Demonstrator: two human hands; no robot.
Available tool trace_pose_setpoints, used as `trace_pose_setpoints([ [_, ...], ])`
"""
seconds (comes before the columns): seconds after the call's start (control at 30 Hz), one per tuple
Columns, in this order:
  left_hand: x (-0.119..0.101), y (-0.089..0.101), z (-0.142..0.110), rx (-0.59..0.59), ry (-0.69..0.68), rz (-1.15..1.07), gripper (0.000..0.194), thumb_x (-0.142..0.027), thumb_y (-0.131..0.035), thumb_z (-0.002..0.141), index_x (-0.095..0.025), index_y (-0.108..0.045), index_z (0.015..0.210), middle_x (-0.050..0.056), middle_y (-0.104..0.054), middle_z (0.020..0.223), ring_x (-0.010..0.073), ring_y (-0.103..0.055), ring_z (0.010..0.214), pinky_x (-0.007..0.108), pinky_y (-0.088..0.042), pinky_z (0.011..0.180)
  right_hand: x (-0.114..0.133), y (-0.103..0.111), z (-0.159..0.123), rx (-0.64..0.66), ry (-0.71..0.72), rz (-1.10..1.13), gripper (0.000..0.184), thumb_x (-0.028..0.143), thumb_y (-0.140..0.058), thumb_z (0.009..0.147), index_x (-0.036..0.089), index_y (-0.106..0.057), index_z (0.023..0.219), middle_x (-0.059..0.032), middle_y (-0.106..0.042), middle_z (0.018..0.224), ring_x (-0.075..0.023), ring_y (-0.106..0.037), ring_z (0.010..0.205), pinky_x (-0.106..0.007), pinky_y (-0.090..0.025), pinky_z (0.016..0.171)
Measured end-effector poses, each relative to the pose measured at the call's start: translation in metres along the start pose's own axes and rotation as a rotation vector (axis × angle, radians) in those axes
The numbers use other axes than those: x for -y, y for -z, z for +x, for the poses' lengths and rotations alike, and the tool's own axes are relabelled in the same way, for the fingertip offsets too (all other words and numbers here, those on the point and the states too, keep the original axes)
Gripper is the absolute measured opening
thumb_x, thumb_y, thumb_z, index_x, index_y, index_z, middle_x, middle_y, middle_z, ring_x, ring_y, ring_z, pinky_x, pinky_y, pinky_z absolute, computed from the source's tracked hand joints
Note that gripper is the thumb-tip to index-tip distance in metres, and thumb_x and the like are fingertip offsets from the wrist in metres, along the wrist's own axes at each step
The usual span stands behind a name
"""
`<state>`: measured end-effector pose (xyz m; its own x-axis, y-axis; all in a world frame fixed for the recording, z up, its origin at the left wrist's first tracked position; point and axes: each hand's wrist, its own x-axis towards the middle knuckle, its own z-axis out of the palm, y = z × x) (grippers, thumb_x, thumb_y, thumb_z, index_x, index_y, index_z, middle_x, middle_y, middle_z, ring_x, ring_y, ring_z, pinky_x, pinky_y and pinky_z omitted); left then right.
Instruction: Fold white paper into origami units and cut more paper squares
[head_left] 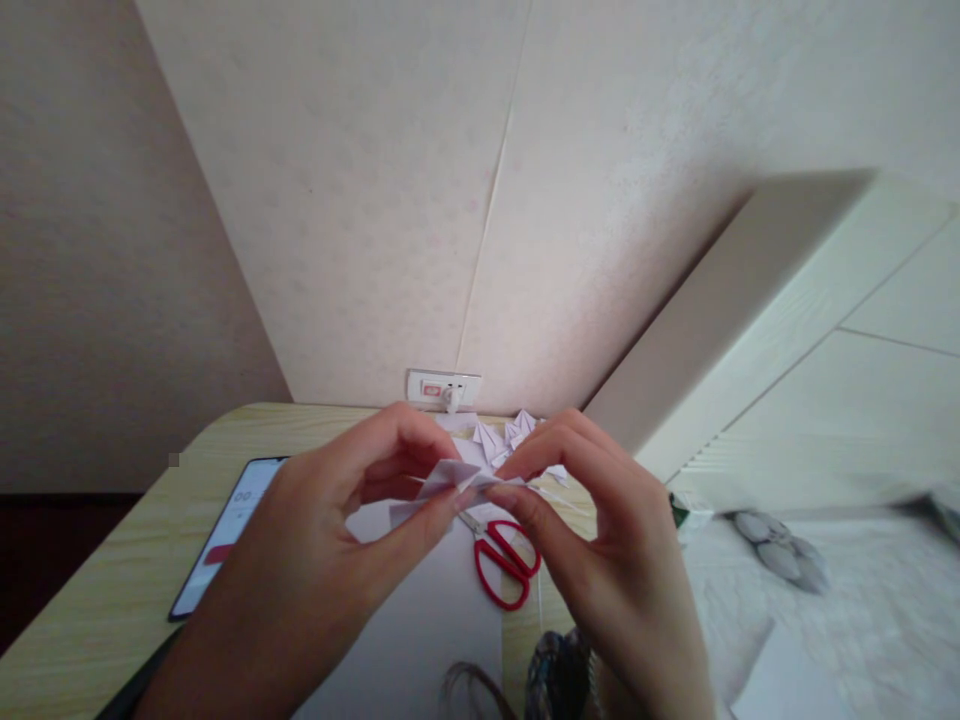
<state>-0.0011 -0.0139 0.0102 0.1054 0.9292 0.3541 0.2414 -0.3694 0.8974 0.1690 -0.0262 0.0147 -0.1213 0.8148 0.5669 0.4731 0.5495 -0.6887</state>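
The step in hand appears to be shaping a small, folded white paper piece (450, 478). The piece sits between both hands, raised above a flat white paper sheet (420, 610) on the pale wood-grain table (112, 570). The left hand (334, 510) pinches its left side between thumb and fingers; the right hand (604, 515) pinches its right side likewise. The next move calls for a steady left pinch, aligned edges and light right-hand pressure along the crease. Keep clear of the red-handled metal scissors (507, 563).
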Motion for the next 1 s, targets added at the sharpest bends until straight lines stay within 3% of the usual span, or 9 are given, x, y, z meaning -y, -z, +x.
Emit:
trace_pose_setpoints([
  [0.37,-0.0024,0.0036,0.0021,0.022,0.050,-0.029,0.008,-0.022,-0.073,0.070,-0.027,-0.066,0.070,-0.009,-0.073,0.065,0.0097,-0.070,0.060,0.010,-0.054,0.056,-0.0040,0.0017,0.0003,0.071,-0.046,0.135,0.022,0.013,-0.066,0.089,0.021,-0.060,0.070,0.0060,-0.059,0.073,-0.0102,-0.054,0.071,-0.024,-0.040,0.063],
  [0.7,-0.0062,0.0083,-0.0031,0.021,0.090,-0.034,0.010,-0.021,-0.074,0.076,-0.025,-0.065,0.077,-0.009,-0.071,0.070,0.0083,-0.066,0.063,0.012,-0.051,0.058,0.0025,-0.0031,0.0021,0.060,-0.018,0.098,0.012,0.015,-0.072,0.086,0.019,-0.065,0.077,0.0040,-0.063,0.077,-0.0114,-0.058,0.074,-0.025,-0.043,0.067],
  [1.0,-0.0059,0.0054,0.0007,0.009,0.051,-0.028,0.014,-0.016,-0.075,0.075,-0.025,-0.065,0.070,-0.009,-0.066,0.065,0.0079,-0.064,0.063,0.012,-0.051,0.060,-0.0004,-0.0042,0.0000,0.022,-0.090,0.174,0.022,0.015,-0.071,0.086,0.021,-0.061,0.067,0.0066,-0.057,0.067,-0.0105,-0.052,0.068,-0.026,-0.038,0.062],
])
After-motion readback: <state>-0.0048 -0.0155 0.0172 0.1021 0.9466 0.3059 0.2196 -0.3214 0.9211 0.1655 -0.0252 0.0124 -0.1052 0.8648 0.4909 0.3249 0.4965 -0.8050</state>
